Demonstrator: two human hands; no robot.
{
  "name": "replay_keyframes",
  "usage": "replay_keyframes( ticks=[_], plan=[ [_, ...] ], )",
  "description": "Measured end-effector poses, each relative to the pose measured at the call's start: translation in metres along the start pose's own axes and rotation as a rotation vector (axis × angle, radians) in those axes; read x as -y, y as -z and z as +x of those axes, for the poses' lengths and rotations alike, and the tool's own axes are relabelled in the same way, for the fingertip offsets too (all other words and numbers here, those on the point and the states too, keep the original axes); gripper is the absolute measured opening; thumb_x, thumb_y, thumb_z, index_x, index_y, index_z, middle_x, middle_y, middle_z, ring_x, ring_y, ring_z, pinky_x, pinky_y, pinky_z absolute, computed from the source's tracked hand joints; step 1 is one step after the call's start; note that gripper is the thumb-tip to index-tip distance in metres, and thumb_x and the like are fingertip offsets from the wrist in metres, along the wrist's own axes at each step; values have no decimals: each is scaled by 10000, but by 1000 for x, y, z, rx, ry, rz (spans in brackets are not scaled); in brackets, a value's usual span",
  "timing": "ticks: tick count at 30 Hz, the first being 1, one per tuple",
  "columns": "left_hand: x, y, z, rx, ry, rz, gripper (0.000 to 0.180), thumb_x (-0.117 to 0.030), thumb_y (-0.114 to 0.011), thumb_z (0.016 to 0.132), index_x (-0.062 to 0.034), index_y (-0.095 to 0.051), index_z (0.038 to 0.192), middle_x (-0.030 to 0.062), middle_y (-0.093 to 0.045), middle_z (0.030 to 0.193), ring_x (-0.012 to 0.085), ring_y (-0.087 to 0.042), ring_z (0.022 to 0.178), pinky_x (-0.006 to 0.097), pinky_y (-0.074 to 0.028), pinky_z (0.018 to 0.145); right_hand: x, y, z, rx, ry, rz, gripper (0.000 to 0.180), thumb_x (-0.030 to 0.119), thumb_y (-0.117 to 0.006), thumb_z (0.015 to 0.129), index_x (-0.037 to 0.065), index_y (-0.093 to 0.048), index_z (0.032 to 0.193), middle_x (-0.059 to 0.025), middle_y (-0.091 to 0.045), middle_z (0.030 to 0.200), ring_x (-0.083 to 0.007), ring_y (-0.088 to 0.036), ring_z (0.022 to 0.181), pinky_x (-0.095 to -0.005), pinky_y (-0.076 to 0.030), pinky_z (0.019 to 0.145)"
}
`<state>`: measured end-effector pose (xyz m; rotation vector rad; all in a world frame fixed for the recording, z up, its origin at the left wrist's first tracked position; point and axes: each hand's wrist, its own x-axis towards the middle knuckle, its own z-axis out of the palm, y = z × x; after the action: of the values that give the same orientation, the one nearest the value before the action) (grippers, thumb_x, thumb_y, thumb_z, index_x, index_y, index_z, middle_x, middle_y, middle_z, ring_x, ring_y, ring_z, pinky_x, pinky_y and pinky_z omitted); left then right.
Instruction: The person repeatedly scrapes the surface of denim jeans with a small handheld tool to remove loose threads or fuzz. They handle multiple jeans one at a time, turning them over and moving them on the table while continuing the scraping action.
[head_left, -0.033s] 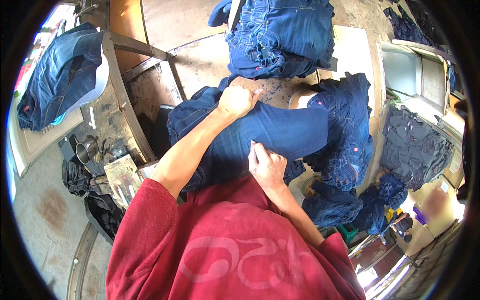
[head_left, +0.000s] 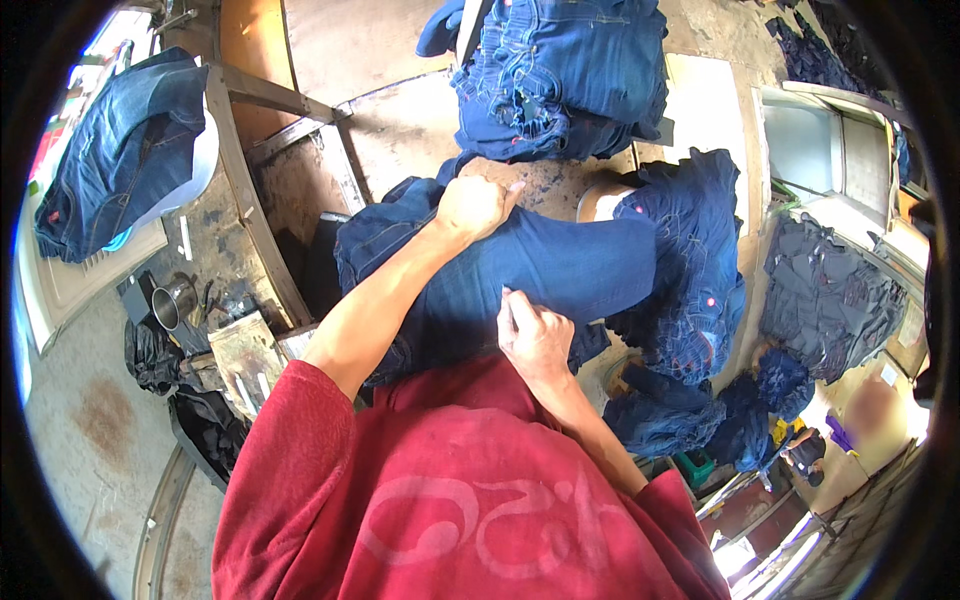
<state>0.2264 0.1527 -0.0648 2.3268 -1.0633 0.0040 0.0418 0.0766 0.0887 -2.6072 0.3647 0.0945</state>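
Blue denim garment point(head_left: 590, 262), one, laid crosswise just in front of a red shirt point(head_left: 440, 450), its straight end toward the right; support beneath hidden. Left grip point(head_left: 472, 212): closed on the garment's far edge, thumb pointing right. Right grip point(head_left: 537, 338): fingers curled, thumb and forefinger pinching cloth nearer the body. Denim stack point(head_left: 590, 65), beyond the grips. Rumpled denim heap point(head_left: 685, 225), just right of the garment. Dark grey garments point(head_left: 830, 300), piled farther right. Metal cup point(head_left: 172, 302), tilted, well left.
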Motion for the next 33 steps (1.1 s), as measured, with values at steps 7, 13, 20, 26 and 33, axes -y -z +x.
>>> replay_keyframes(
  ticks=[7,13,20,26,33],
  plan=[
    [-24,86,1,83,184,-93,374,-407,-803,948,-48,-706,914,154,-711,830,346,-719,813,477,-556,769,-19,21,-3,-132,-166,288,229,106,-707,1030,51,-641,1242,-96,-770,925,-326,-777,852,-438,-606,743],
    [-100,149,-114,21,109,53,297,-325,-873,845,-179,-795,1091,32,-660,1228,290,-587,1145,524,-428,1035,-35,-7,-3,-142,27,122,310,263,-840,938,91,-702,1155,-73,-693,939,-297,-675,862,-425,-516,790],
    [-102,127,-152,76,165,105,184,-222,-812,903,-113,-747,1036,27,-664,1186,271,-597,1132,481,-432,985,-46,-27,-5,-208,229,-173,147,285,-751,987,177,-662,941,16,-679,849,-211,-656,773,-390,-468,697],
    [-119,148,-153,5,166,140,183,-212,-803,913,-100,-736,1041,50,-666,1179,275,-602,1109,450,-450,943,-52,-6,-13,-143,-12,107,163,257,-756,1016,117,-678,987,-80,-761,861,-311,-734,774,-457,-550,664],
    [-163,144,-128,101,577,-414,279,-194,-817,959,21,-741,1118,149,-681,1177,328,-712,873,427,-582,843,-49,16,-22,43,-178,649,231,239,-732,1057,10,-720,1076,-201,-772,896,-309,-791,822,-406,-575,718]
  ],
)
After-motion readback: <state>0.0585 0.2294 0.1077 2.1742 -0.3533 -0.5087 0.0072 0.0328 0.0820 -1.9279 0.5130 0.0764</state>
